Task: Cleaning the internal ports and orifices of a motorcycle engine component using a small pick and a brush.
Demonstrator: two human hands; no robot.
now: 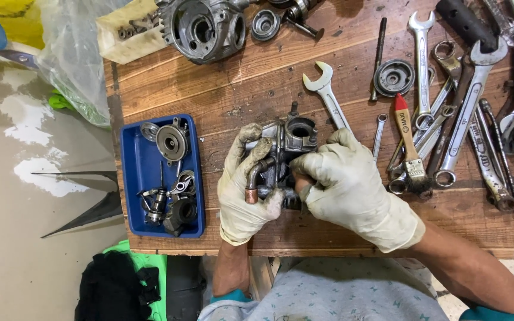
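Frame centre: grimy cast-metal carburetor (pixel 290 148), bent copper-tipped pipe, gripped by both gloved hands; left hand (pixel 244 184) wrapped round, right hand (pixel 346 181) pinching underside. Scuffed wooden plank table (pixel 239 89); blue plastic tray (pixel 135 172) left; steel wrenches (pixel 465 119) right; wet concrete floor (pixel 13 226).

Both hands are wearing thin, pale rubbery gloves, the left hand (pixel 244 190) and right hand (pixel 352 190) alike showing matt, wrinkled and grease-smeared. They are gripping a carburetor body (pixel 292 139) of dull grey cast metal, rough and grimy, with a bent metal pipe (pixel 256 178) ending in a coppery tip. The workbench (pixel 239 89) is showing worn, scratched brown wood planks with dark stains. The blue tray (pixel 144 172) is looking like smooth, slightly glossy plastic, holding oily metal parts. The open-end wrench (pixel 327 92) is gleaming as polished, bright steel. The paintbrush (pixel 408 142) is showing a varnished wooden handle with a red-painted tip.
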